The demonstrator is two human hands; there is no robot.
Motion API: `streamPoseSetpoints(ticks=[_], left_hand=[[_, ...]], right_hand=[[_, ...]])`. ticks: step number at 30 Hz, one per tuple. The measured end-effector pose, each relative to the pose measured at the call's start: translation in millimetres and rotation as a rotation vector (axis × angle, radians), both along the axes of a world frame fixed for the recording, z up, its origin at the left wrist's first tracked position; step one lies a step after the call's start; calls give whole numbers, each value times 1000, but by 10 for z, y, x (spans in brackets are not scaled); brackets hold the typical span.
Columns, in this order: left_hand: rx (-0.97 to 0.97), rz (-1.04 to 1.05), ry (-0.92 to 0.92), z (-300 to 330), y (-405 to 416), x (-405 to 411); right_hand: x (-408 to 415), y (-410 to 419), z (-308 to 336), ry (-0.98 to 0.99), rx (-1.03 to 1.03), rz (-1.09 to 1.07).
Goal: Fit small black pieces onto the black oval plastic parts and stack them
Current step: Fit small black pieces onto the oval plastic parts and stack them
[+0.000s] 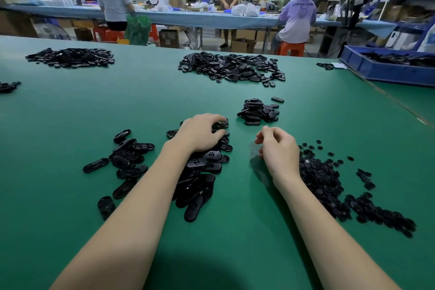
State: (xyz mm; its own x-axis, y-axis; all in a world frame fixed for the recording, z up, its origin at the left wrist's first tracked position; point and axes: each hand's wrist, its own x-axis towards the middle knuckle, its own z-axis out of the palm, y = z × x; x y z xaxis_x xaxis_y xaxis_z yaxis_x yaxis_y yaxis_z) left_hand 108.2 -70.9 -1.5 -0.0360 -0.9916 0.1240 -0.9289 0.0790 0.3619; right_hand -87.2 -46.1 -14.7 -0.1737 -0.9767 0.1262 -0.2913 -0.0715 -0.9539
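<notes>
My left hand (200,133) clutches an oval part (220,123); my right hand's (277,146) grip is unreadable, and any small piece could drop.

both bare forearms reach up from the lower frame. left hand (200,133) at centre, palm down, fingers curled. right hand (279,150) centre-right, fingers loosely curled, thumb against fingertips.

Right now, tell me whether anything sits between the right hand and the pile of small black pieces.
Nothing visible does. The right hand hovers at the left edge of the pile of small black pieces, only bare green table around it. Its fingers are curled; whether they already pinch a piece cannot be seen.
</notes>
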Motion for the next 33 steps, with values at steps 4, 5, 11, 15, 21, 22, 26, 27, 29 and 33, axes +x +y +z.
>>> streamPoseSetpoints(ticks=[4,5,11,15,21,22,26,27,29,33], left_hand=[[-25,61,-4,12,36,-62],[-48,73,21,18,46,-73],[-86,89,116,71,74,-112],[-103,110,104,97,70,-132],[-130,78,194,190,84,-205],[-146,59,237,225,84,-236],[-126,-69,540,353,119,-462],[-72,-103,644,372,137,-536],[44,-167,858,389,178,-676],[149,-202,1053,386,226,-797]], right_hand=[[-5,5,4,1,5,0],[-4,4,3,0,7,-2],[-11,-2,-12,8,-3,1],[-5,-11,-18,4,-5,6],[-49,-41,92,-156,110,75],[-70,-48,139,-205,141,99],[-249,-82,343,-256,236,220],[-311,-94,392,-219,251,248],[-448,-115,477,-132,260,276],[-762,-140,602,116,234,238]])
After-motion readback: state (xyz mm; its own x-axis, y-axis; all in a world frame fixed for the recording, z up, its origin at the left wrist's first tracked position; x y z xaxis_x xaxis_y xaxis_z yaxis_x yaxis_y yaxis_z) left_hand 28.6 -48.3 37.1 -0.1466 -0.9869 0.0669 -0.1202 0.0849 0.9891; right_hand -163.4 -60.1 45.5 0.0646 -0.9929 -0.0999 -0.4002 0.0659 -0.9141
